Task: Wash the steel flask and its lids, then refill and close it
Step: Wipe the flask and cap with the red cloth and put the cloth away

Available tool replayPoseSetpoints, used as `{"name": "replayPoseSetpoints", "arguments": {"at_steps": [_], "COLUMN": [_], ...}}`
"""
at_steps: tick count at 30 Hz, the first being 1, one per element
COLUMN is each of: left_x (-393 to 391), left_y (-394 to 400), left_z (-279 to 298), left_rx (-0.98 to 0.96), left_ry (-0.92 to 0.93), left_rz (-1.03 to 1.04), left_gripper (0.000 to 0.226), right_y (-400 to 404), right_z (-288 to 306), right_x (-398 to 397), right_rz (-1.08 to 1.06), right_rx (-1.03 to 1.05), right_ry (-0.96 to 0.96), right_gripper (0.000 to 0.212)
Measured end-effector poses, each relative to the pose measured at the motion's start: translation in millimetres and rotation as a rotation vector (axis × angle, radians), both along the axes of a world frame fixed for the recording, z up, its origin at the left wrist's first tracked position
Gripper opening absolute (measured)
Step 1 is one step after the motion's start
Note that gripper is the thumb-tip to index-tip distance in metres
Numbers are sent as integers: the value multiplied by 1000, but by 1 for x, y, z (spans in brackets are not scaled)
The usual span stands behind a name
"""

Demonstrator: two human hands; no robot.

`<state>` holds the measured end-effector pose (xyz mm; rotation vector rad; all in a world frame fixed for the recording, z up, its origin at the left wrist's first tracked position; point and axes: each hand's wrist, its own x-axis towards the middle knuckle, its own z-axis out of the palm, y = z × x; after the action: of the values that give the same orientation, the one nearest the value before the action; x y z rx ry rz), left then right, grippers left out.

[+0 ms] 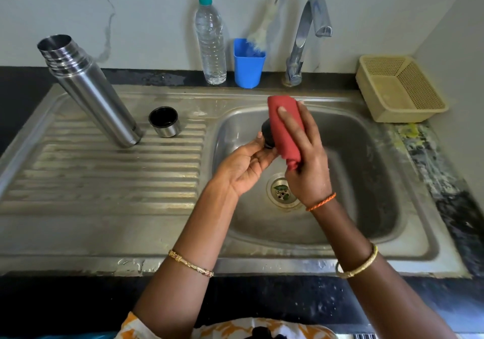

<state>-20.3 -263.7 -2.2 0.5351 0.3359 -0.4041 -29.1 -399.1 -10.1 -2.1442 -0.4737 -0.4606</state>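
Head view has us over the sink basin (366, 181), and what matters is how the two hands sit around the black inner lid (267, 134) — it's sandwiched between them. Our left hand (245, 167) is below and left of it, palm up, fingertips curled round its lower edge. Our right hand (305, 155) comes from the right with a red cloth (284, 129) wrapped over the lid's right side, fingers spread and curled round the cloth. So the cloth hand looks like the working one; the left just steadies. How much of the lid is covered we can't tell. The steel flask (89, 90) stands open on the ribbed drainboard (104, 176), well apart to the left, nearer the left hand, and it appears to lean up-left, though that may be the wide lens. Its steel cup lid (164, 122) sits just beside the base, mouth up. Our guess: wiping is in hand, refill not yet done — the plastic water bottle (210, 40) waits by the tap (309, 37).
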Motion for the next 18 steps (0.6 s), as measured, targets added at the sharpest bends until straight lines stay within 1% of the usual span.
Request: {"name": "replayPoseSetpoints", "arguments": {"at_steps": [2, 4, 7, 9, 12, 13, 14, 17, 18], "left_x": [-2, -2, -1, 0, 0, -1, -2, -5, -5], "left_y": [1, 2, 3, 3, 1, 1, 0, 0, 0], "left_z": [-2, -4, -9, -11, -16, -18, -19, -23, -23], "left_rx": [2, 0, -19, -1, 47, 51, 53, 36, 22], "left_ry": [-13, -13, 4, 2, -16, -21, -28, -51, -54], "left_rz": [-10, -23, -21, -17, -9, -16, -31, -81, -82], "left_gripper": [22, 22, 23, 22, 20, 20, 20, 23, 23], "right_y": [-4, -9, -12, -10, -7, -7, -9, -15, -16], "right_z": [1, 0, -3, -4, -7, -9, -9, -10, -9], "right_x": [6, 18, 25, 20, 6, 4, 5, 17, 20], "right_rz": [42, 32, 20, 28, 40, 46, 47, 19, 10], "right_rx": [-18, 52, 55, -21, -256, -285, -252, -14, 31], "right_ry": [-33, 12, 76, 81, -48, -68, -50, 93, 136], "right_gripper": [65, 61, 68, 72, 65, 65, 67, 66, 69]}}
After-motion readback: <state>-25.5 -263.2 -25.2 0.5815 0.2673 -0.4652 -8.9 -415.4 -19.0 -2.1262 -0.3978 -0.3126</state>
